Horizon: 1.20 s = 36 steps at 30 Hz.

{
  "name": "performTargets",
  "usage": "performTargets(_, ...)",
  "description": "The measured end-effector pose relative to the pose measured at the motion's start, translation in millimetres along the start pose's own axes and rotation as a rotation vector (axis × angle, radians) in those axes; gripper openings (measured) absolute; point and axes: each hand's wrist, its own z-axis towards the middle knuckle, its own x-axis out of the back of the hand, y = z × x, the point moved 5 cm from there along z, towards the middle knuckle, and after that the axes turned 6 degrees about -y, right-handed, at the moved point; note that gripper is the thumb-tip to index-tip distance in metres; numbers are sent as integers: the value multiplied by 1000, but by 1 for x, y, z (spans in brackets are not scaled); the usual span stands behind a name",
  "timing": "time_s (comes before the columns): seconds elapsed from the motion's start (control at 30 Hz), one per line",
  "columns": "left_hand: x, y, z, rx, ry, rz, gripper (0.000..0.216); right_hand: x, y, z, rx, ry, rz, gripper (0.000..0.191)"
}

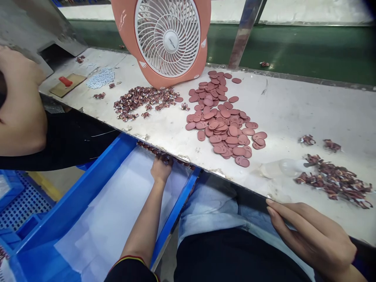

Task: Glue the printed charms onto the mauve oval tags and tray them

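Right hand [311, 231]: at the near edge of the table [293, 113], fingers long and together, thumb tip close to the index tip; cannot tell whether anything is pinched there. Blue bin [73, 207]: below table level, lined with white sheet [123, 192]. Left hand [162, 168]: reaching to the bin's far end, fingers curled down at a row of brown pieces [147, 147] along that end; grip on a piece cannot be told. On the table: clear bottle [289, 167], its tip at a right-hand pile [342, 182] of similar pieces; red ovals [226, 129], heaped mid-table; left-hand pile [138, 100]. Beyond: orange fan [171, 42], upright; then green belt [317, 51].
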Motion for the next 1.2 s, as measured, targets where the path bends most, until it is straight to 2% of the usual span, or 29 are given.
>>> performTargets(0.37, -4, 11, 7, -94, 15, 18, 35, 2, -2, 2, 32, 6, -2, 32)
performTargets(0.9, -7, 5, 7, -73, 60, -31, 34, 2, -2, 2, 45, -5, -14, 31)
performTargets(1.07, -3, -4, -4, -58, 141, -102, 32, 7, -2, 3, 31, 14, -5, 31)
performTargets(1.2, 11, -20, -18, 4, 284, -178, 31, 19, 4, 5, -26, 117, -68, 28)
